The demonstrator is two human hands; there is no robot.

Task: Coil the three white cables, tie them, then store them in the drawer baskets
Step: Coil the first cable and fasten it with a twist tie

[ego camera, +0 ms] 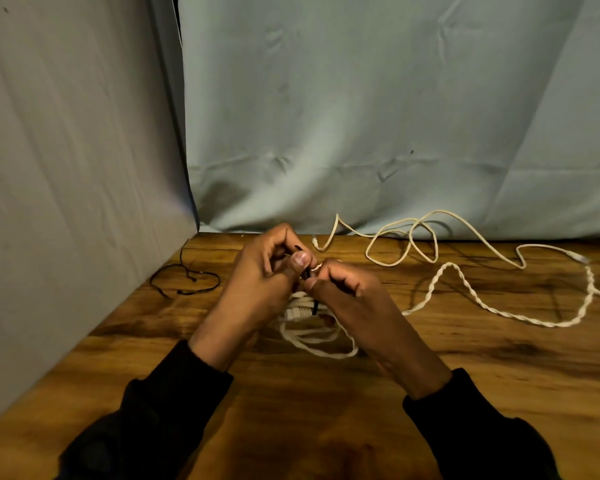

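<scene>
A coiled white cable (pixel 317 342) lies on the wooden table (pixel 291 410) under my hands, its plug end showing between my wrists. My left hand (pixel 267 271) and my right hand (pixel 347 289) meet above the coil, and both pinch a thin black tie (pixel 307 271) that runs down to the bundle. A smooth white cable (pixel 409 237) lies loose in loops at the back right. In front of it a twisted white cable (pixel 465 285) snakes across the right side.
Spare black ties (pixel 187 282) lie at the left near the cloth wall. Grey-blue cloth (pixel 361 116) hangs behind the table and along its left side. No drawer or basket shows in this view.
</scene>
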